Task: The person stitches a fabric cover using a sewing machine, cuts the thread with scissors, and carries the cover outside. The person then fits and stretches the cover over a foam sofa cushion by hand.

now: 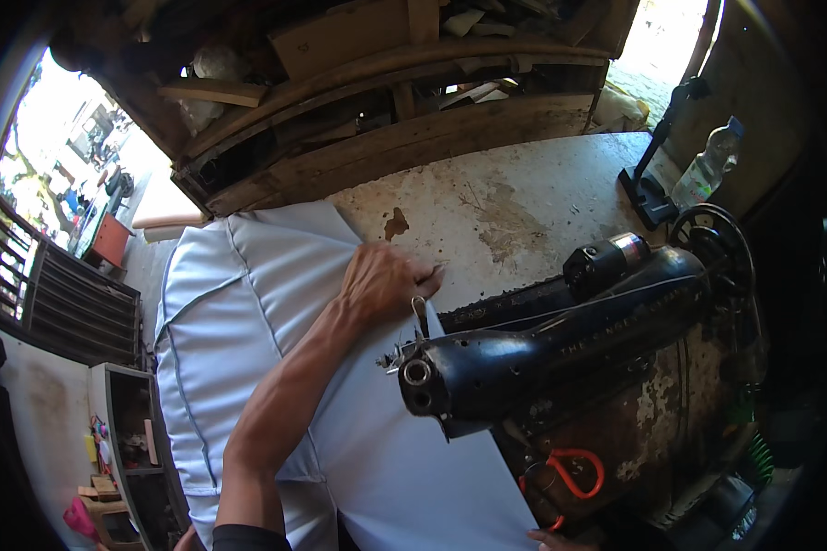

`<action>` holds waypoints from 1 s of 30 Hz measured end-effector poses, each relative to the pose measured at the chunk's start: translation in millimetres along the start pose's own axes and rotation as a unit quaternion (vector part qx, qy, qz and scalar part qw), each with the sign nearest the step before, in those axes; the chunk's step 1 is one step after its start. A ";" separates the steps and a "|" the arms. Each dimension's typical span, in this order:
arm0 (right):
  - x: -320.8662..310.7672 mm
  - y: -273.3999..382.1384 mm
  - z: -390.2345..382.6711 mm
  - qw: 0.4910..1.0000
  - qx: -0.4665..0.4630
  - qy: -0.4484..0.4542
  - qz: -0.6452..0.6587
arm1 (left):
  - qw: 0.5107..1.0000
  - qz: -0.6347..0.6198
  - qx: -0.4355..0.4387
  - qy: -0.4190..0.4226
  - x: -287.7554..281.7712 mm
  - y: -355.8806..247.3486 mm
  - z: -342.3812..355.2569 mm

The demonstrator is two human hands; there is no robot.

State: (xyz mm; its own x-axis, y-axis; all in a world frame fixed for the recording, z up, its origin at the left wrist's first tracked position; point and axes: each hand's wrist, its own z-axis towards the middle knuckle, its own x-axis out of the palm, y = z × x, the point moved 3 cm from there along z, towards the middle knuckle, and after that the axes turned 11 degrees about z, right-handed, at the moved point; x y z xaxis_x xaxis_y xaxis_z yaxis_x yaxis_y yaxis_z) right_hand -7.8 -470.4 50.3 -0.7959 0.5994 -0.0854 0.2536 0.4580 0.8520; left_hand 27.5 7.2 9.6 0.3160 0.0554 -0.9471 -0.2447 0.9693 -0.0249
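Pale white fabric [220,349] with seams spreads from the worktable down toward me. My left hand [386,280] is curled on its upper part, slightly blurred, beside the needle end of a black sewing machine [551,349]. At the bottom edge, part of my right hand [553,540] pinches the fabric's right edge, mostly out of view. Orange-handled scissors [579,470] lie below the machine head, partly hidden by the fabric.
The worn tabletop [487,193] carries a black stand [648,197] and plastic bottle [708,161] at back right. A wooden shelf [395,129] with scrap borders the back. A cabinet [119,441] stands at lower left; a bright street shows at upper left.
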 end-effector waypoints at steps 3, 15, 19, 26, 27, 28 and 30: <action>-11.4 25.1 16.2 0.998 -0.015 -0.034 -0.058 | 0.999 0.010 0.008 0.040 14.6 -7.5 44.6; -51.2 71.8 59.9 0.959 -0.089 -0.115 -0.245 | 0.995 -0.067 0.065 0.026 52.3 -43.9 178.2; -43.9 88.7 69.3 0.907 -0.082 -0.155 -0.383 | 0.995 -0.064 0.071 0.007 57.9 -41.6 198.3; 60.4 116.1 117.4 0.728 -0.480 0.062 -0.486 | 0.993 -0.085 0.075 0.014 56.8 -34.4 196.6; 72.3 104.6 121.9 0.727 -0.492 0.074 -0.474 | 0.992 -0.113 0.054 0.015 56.9 -19.3 181.7; 79.1 91.5 127.5 0.742 -0.418 0.110 -0.513 | 0.988 -0.148 0.038 0.006 51.7 -12.4 174.6; 71.9 82.6 135.0 0.745 -0.347 0.141 -0.552 | 0.991 -0.120 -0.007 -0.057 29.3 -4.7 147.4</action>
State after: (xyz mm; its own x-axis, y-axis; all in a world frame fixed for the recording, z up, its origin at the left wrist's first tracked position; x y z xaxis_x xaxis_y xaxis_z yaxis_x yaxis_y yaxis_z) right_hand 30.2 -300.9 44.8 -0.4182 -0.0965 -0.9032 -0.9082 0.0623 0.4139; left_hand 173.0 39.6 29.1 0.4676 -0.1493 -0.8712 -0.1631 0.9541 -0.2511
